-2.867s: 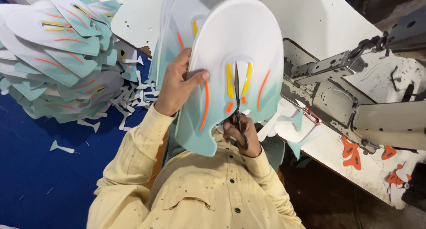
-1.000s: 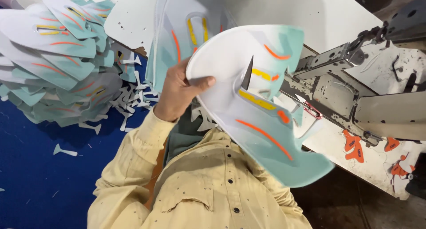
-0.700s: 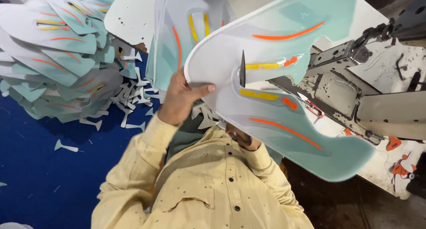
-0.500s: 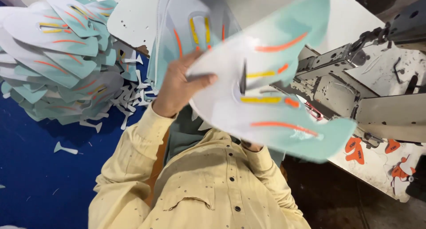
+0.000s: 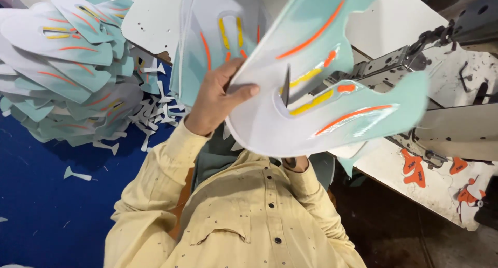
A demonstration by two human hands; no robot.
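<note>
My left hand (image 5: 218, 99) grips the edge of a white and mint shoe-upper panel (image 5: 332, 117) with orange and yellow stripes, holding it up in front of my chest. A dark scissors blade (image 5: 286, 87) pokes up through the cut-out slot in the panel's middle. My right hand (image 5: 296, 163) is almost hidden under the panel's lower edge, and only a bit of it shows above the yellow cuff. It holds the scissors from below. A second, similar panel (image 5: 218, 34) lies behind the left hand.
A big heap of matching panels (image 5: 67, 76) sits at the left on a blue surface (image 5: 41, 211), with white offcuts (image 5: 150, 112) scattered beside it. A sewing machine (image 5: 446, 107) and a white table (image 5: 404, 19) with orange scraps (image 5: 415, 169) stand at the right.
The held panel has been turned from upright to lying sideways, its mint ends now pointing right. The scissors blade stays in the slot, and my left hand keeps its grip.
</note>
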